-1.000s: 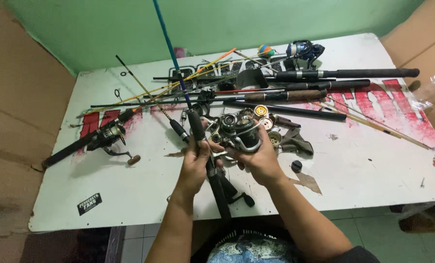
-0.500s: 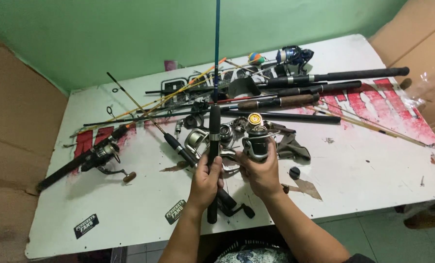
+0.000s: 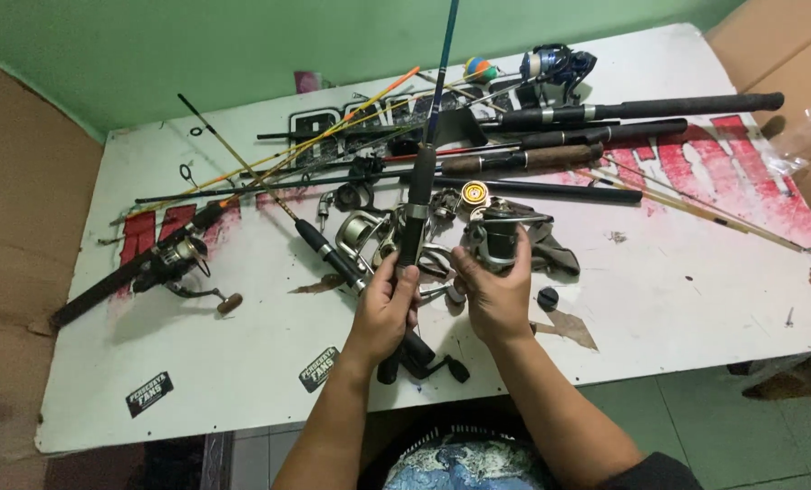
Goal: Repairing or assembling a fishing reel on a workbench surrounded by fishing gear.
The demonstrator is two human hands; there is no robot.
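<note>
Nearest the camera, a white tabletop w/ red and black lettering and 2 small black stickers near its front edge. 2 bare hands work over the front-centre. The left hand is clenched round the black grip of a dark fishing rod with a blue upper shaft, which stands nearly upright, butt low at the table's front edge, blue part running up out of view. A black spinning reel with a knobbed crank hangs off the rod's lower end, just below the left hand. The right hand, just beside it, grasps a silver-grey spinning reel with a wire bail from below, fingers curled up its side; reel held above the pile, apart from the rod.

Just behind the hands: a heap of loose reels, at least 3, exact count unclear, one w/ a gold-capped spool. 1 small black round knob lies alone, right of the right hand.

Left side: 1 black rod butt with a reel mounted, lying diagonal, brown handle knob nearby.

Further back: approx 4 dark rod handles lying across, right of centre, 1 w/ a cork-brown grip. Thin rod tips fan leftward, 1 orange, 1 yellow among them.

Far edge: 1 blue spinning reel, 1 multicoloured round float. Green wall behind, brown cardboard both sides.
</note>
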